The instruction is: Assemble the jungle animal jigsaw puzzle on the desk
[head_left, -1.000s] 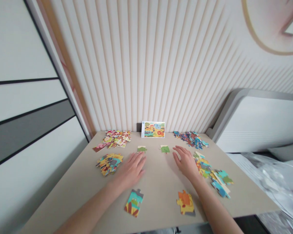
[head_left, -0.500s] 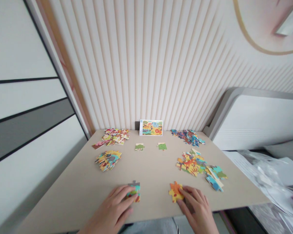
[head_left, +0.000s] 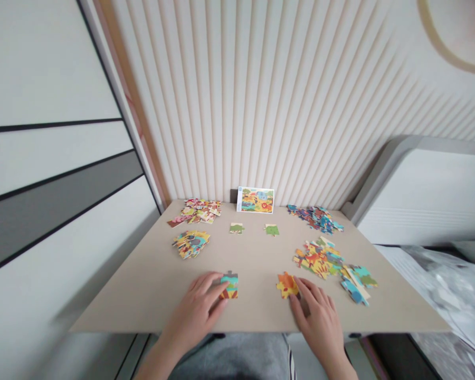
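Observation:
My left hand (head_left: 202,302) rests at the table's front, thumb and fingertips on the left side of a puzzle piece (head_left: 233,285) in turquoise, grey, yellow and red. To the right, my right hand (head_left: 315,304) has its thumb and index finger at the right edge of an orange and yellow puzzle piece (head_left: 286,284). Both pieces lie flat with a gap of bare tabletop between them. Farther back are two single green puzzle pieces: a left one (head_left: 236,228) and a right one (head_left: 272,230).
A picture card (head_left: 255,200) stands against the ribbed wall. Puzzle heaps lie around: pink-red (head_left: 200,211) back left, yellow (head_left: 191,244) left, dark blue (head_left: 319,218) back right, yellow-orange (head_left: 319,257) right. Loose blue-green pieces (head_left: 356,285) are beside the last. Plastic wrapping (head_left: 439,279) lies off the table's right.
The view has shifted, so the table's front edge shows more. My left fingers have drawn back toward the left side of their piece, uncovering more of it. My right hand keeps its place.

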The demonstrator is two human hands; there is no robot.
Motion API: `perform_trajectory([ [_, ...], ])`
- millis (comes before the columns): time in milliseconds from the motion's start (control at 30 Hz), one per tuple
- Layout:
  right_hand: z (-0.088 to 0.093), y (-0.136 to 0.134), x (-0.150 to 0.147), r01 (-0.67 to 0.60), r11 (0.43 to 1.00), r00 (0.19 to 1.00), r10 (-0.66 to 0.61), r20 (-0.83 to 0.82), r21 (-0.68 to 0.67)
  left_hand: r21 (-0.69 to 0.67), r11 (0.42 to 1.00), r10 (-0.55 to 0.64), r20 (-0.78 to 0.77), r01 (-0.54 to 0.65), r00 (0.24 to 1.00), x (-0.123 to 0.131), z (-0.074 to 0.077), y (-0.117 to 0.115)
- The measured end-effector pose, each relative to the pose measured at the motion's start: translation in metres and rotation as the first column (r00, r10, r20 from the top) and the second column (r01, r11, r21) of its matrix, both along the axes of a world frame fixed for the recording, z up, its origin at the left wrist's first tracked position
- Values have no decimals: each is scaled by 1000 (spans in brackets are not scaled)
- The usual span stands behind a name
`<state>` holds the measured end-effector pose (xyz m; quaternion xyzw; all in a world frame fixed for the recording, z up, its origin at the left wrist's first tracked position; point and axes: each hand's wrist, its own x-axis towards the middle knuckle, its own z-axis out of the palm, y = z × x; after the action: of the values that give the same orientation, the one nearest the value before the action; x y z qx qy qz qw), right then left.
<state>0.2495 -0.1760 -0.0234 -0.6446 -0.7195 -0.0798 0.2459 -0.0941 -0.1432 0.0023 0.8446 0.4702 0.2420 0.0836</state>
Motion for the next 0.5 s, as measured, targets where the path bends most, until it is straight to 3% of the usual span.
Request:
perform_trajectory([
  [500, 4, -2, -3, -22, 1000, 1000, 21, -23, -9, -36, 999, -20, 3, 20, 1000, -2, -1, 5],
])
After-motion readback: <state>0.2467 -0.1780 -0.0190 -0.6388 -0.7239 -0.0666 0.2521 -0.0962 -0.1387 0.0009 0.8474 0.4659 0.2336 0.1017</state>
